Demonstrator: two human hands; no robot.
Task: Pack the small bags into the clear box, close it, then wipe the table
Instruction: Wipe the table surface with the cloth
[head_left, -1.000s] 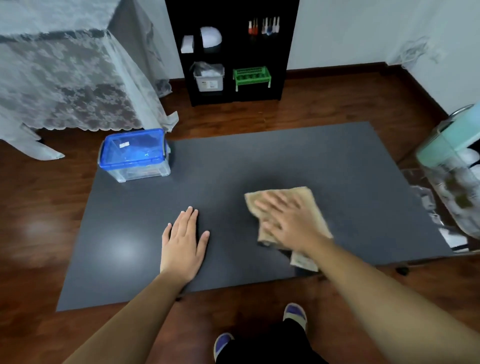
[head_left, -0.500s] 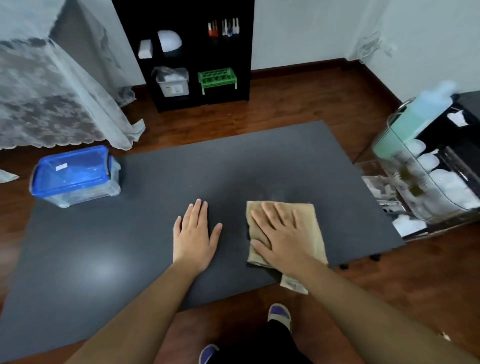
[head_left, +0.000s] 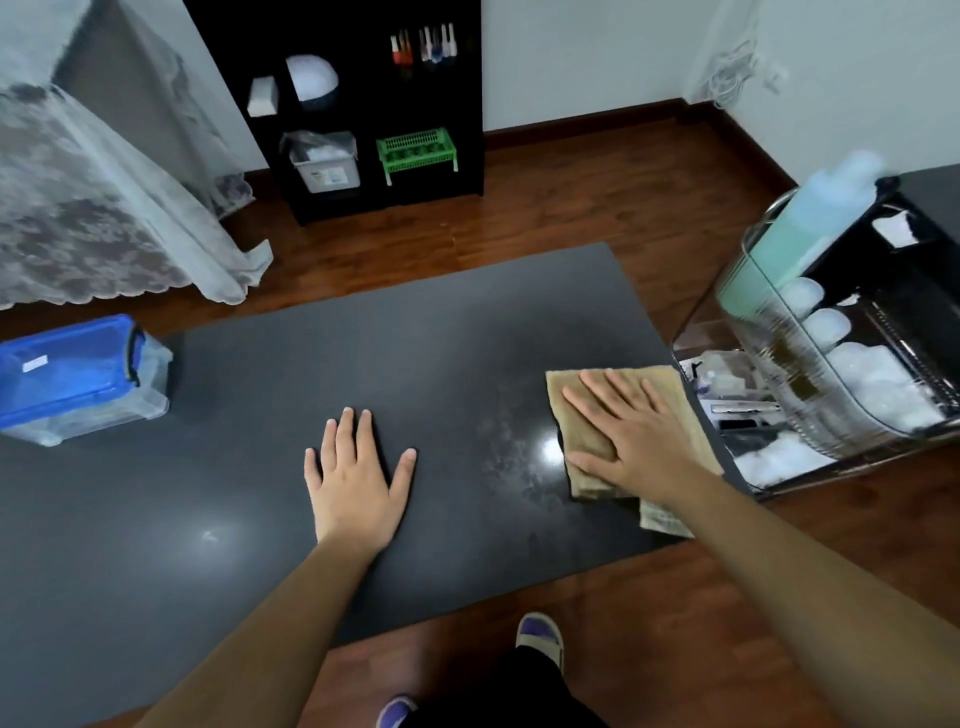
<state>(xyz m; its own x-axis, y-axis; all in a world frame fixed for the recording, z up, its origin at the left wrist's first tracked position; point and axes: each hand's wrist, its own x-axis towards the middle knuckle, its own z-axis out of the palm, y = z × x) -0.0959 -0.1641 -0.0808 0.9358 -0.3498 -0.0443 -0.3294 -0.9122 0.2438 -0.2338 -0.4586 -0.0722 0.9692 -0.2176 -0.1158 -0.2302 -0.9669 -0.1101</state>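
Observation:
The clear box (head_left: 83, 382) with its blue lid shut stands at the far left corner of the dark grey table (head_left: 363, 364). A tan cloth (head_left: 576, 415) lies near the table's right edge. My right hand (head_left: 631, 436) presses flat on the cloth, fingers spread. Flat on the bare tabletop near the middle rests my left hand (head_left: 356, 480), holding nothing. A damp, mottled streak shows on the table just left of the cloth. No small bags are visible outside the box.
A clear cart (head_left: 831, 364) with bottles and white items stands close against the table's right side. A black shelf unit (head_left: 358, 104) is by the far wall. A lace-covered table (head_left: 93, 208) stands at far left. My feet are below the near edge.
My right hand has slid the cloth to the right, from the table's middle toward its right edge. The view has turned right. My left hand stays flat on the table.

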